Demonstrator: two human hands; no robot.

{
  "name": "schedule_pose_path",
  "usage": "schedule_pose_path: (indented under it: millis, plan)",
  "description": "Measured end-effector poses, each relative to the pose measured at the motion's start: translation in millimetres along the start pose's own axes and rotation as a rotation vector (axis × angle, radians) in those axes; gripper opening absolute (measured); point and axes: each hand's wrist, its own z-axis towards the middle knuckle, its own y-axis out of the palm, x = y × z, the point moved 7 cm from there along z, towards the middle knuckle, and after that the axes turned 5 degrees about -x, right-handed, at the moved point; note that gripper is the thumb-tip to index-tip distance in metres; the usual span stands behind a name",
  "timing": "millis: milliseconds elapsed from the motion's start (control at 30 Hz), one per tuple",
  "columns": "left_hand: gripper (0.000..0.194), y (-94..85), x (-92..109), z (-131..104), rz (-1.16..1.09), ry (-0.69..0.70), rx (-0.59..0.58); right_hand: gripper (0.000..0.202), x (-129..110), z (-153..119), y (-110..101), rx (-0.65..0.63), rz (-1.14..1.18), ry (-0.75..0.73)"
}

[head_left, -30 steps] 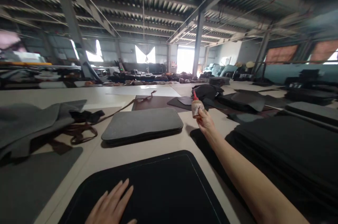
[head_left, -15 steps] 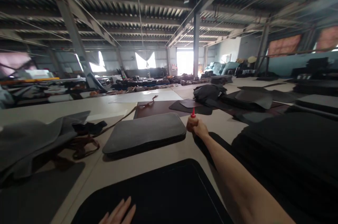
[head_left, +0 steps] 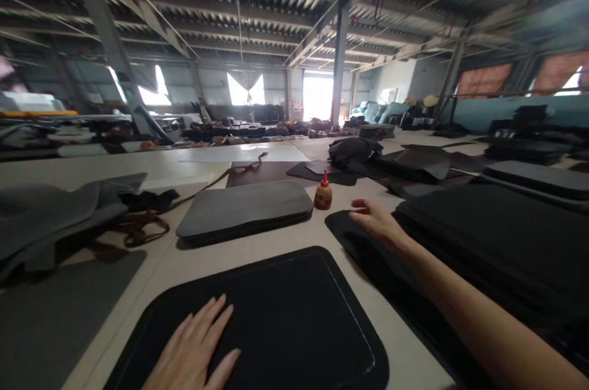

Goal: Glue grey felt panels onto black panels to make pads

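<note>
1. Standing upright on the pale table (head_left: pixel 276 255), the small red-capped bottle (head_left: pixel 323 194) sat near the empty, open right hand (head_left: pixel 375 221)
2. Left hand (head_left: pixel 193 350) lay flat, open, on a black mat (head_left: pixel 294 316)
3. Grey pads (head_left: pixel 243 212) and dark stacks (head_left: pixel 483 237) filled the steel-roofed hall

A black panel (head_left: pixel 285 310) with a thin pale line tracing its edge sits on a beige table (head_left: pixel 276 243). A grey pad (head_left: pixel 243 209) shows darker layers beneath it. The small bottle (head_left: pixel 323 194) is amber-brown with a red tip. There's a brown strap (head_left: pixel 138 227), grey fabric (head_left: pixel 55 212), and black stacked sheets (head_left: pixel 488 237).
</note>
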Motion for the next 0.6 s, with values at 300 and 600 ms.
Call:
schedule_pose_path:
  millis: [300, 600]
  plan:
    - [0.061, 2.0, 0.5, 2.4, -0.025, -0.04, -0.091, 0.021, 35.1, -101.0, -50.8, -0.016, -0.299, -0.008]
    - [0.059, -6.1, 2.7, 2.7, -0.026, -0.059, -0.126, 0.021, 44.2, -85.7, -9.0, -0.171, -0.63, -0.037]
